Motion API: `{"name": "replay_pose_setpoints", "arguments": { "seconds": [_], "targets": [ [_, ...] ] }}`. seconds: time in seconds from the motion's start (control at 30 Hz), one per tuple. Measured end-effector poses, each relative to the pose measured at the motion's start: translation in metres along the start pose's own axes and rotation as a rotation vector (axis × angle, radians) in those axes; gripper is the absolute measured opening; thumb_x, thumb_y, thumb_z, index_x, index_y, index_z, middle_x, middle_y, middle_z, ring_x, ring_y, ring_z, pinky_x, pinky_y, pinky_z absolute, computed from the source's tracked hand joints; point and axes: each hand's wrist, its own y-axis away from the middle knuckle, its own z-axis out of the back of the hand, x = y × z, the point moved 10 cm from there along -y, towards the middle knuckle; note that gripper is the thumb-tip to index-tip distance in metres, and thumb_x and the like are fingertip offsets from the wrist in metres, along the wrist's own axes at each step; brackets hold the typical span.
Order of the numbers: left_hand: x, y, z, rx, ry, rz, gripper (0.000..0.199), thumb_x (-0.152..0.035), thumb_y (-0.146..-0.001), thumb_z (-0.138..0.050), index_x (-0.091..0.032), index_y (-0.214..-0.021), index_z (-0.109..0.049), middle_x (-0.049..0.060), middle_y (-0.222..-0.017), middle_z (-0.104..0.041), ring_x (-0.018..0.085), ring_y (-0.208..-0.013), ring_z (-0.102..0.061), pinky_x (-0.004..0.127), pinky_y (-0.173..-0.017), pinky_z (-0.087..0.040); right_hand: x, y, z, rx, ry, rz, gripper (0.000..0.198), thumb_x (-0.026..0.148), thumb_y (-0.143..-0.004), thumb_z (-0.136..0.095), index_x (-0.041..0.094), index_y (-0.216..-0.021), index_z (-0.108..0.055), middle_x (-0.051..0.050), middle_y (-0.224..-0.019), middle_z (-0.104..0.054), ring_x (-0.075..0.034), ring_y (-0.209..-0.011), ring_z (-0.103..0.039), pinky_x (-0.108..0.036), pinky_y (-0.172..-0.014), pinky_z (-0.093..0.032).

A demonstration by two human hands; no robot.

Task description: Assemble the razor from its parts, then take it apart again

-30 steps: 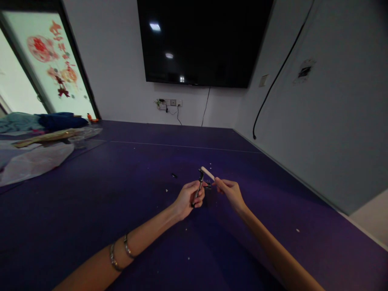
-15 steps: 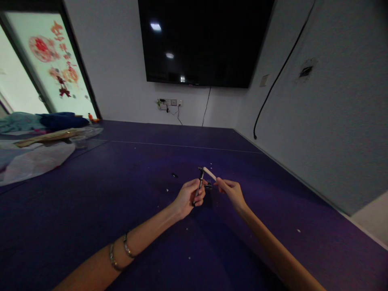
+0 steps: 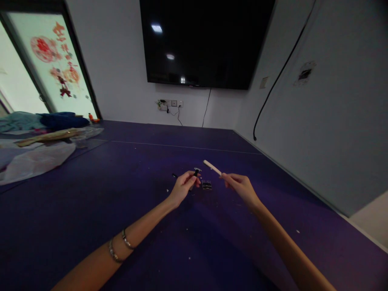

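My left hand is closed around the dark handle of what looks like a small razor, its narrow T-shaped head sticking up past my fingertips. Between the thumb and fingers of my right hand is a pale, round-ended stick, pointing up and to the left, apart from the razor. On the purple surface between the hands lies a small dark case-like piece, its details too small to make out. A short black piece rests just beyond my left hand.
Small white scraps are scattered over the purple surface. Clear plastic bags and folded cloths lie at the far left. A television hangs on the wall ahead, and a black cable runs down the right wall.
The stick has come away from the razor head as my right hand moved right. My left hand has drawn slightly left and turned the razor, uncovering more of the dark case-like piece.
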Motion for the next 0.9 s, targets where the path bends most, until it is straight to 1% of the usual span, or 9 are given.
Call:
{"name": "replay_pose_setpoints", "arguments": {
  "seconds": [0.17, 0.3, 0.43, 0.5, 0.57, 0.63, 0.7, 0.83, 0.9],
  "targets": [
    [-0.016, -0.003, 0.001, 0.041, -0.155, -0.121, 0.016, -0.027, -0.082, -0.053, -0.015, -0.088, -0.061, 0.005, -0.082, -0.064, 0.017, -0.08, -0.059, 0.03, -0.078, -0.042, 0.026, 0.001, 0.018, 0.032, 0.069, 0.06, 0.038, 0.052, -0.071, -0.058, 0.016, -0.07, -0.07, 0.0, -0.052, -0.05, -0.01, -0.049, -0.041, -0.023, -0.047, -0.028],
    [-0.025, -0.001, -0.001, 0.069, -0.295, -0.174, 0.016, -0.025, -0.084, -0.049, -0.017, -0.088, -0.063, 0.005, -0.088, -0.065, 0.018, -0.088, -0.058, 0.031, -0.085, -0.039, 0.039, 0.006, 0.015, 0.088, 0.157, 0.093, 0.033, 0.048, -0.072, -0.059, 0.017, -0.072, -0.071, 0.0, -0.052, -0.051, -0.01, -0.05, -0.042, -0.023, -0.046, -0.028],
    [-0.027, 0.0, -0.002, 0.094, -0.343, -0.191, 0.019, -0.025, -0.085, -0.047, -0.018, -0.093, -0.062, 0.006, -0.094, -0.064, 0.019, -0.093, -0.056, 0.03, -0.086, -0.038, 0.042, 0.011, 0.007, 0.12, 0.196, 0.108, 0.033, 0.047, -0.073, -0.058, 0.019, -0.08, -0.074, -0.001, -0.056, -0.059, -0.012, -0.052, -0.047, -0.023, -0.047, -0.032],
    [-0.027, 0.0, 0.0, 0.083, -0.359, -0.198, 0.018, -0.026, -0.084, -0.048, -0.019, -0.094, -0.062, 0.005, -0.092, -0.064, 0.019, -0.091, -0.056, 0.03, -0.085, -0.038, 0.043, 0.013, 0.006, 0.126, 0.182, 0.116, 0.032, 0.047, -0.072, -0.058, 0.021, -0.082, -0.074, -0.003, -0.064, -0.066, -0.015, -0.057, -0.052, -0.025, -0.051, -0.037],
    [-0.025, -0.001, 0.001, 0.074, -0.359, -0.194, 0.018, -0.027, -0.084, -0.05, -0.02, -0.094, -0.062, 0.004, -0.09, -0.063, 0.019, -0.089, -0.055, 0.029, -0.084, -0.038, 0.044, 0.014, 0.001, 0.167, 0.166, 0.121, 0.03, 0.046, -0.071, -0.06, 0.022, -0.081, -0.075, -0.005, -0.074, -0.07, -0.019, -0.065, -0.058, -0.027, -0.057, -0.042],
    [-0.023, -0.001, 0.002, 0.074, -0.352, -0.187, 0.019, -0.028, -0.083, -0.05, -0.02, -0.094, -0.062, 0.004, -0.089, -0.063, 0.019, -0.088, -0.054, 0.029, -0.083, -0.038, 0.044, 0.015, 0.0, 0.176, 0.164, 0.119, 0.028, 0.045, -0.071, -0.06, 0.023, -0.081, -0.075, -0.005, -0.079, -0.072, -0.022, -0.071, -0.06, -0.03, -0.061, -0.045],
    [-0.023, -0.001, 0.002, 0.075, -0.355, -0.188, 0.019, -0.028, -0.083, -0.05, -0.019, -0.094, -0.062, 0.004, -0.088, -0.062, 0.019, -0.087, -0.054, 0.029, -0.083, -0.038, 0.044, 0.015, 0.003, 0.14, 0.169, 0.118, 0.028, 0.045, -0.071, -0.061, 0.024, -0.084, -0.075, -0.005, -0.082, -0.072, -0.023, -0.074, -0.062, -0.032, -0.064, -0.046],
    [-0.027, 0.0, -0.002, 0.099, -0.393, -0.243, 0.019, -0.026, -0.085, -0.046, -0.019, -0.095, -0.061, 0.004, -0.09, -0.062, 0.018, -0.087, -0.055, 0.027, -0.082, -0.038, 0.046, 0.017, -0.003, 0.171, 0.182, 0.142, 0.023, 0.042, -0.071, -0.062, 0.026, -0.082, -0.075, -0.005, -0.086, -0.072, -0.025, -0.079, -0.064, -0.034, -0.071, -0.047],
    [-0.028, 0.0, -0.003, 0.104, -0.414, -0.252, 0.019, -0.025, -0.086, -0.045, -0.019, -0.094, -0.061, 0.004, -0.09, -0.063, 0.017, -0.087, -0.055, 0.027, -0.081, -0.038, 0.046, 0.017, -0.001, 0.14, 0.188, 0.146, 0.023, 0.041, -0.073, -0.061, 0.026, -0.084, -0.074, -0.004, -0.087, -0.072, -0.025, -0.08, -0.064, -0.034, -0.071, -0.048]
  ]
}}
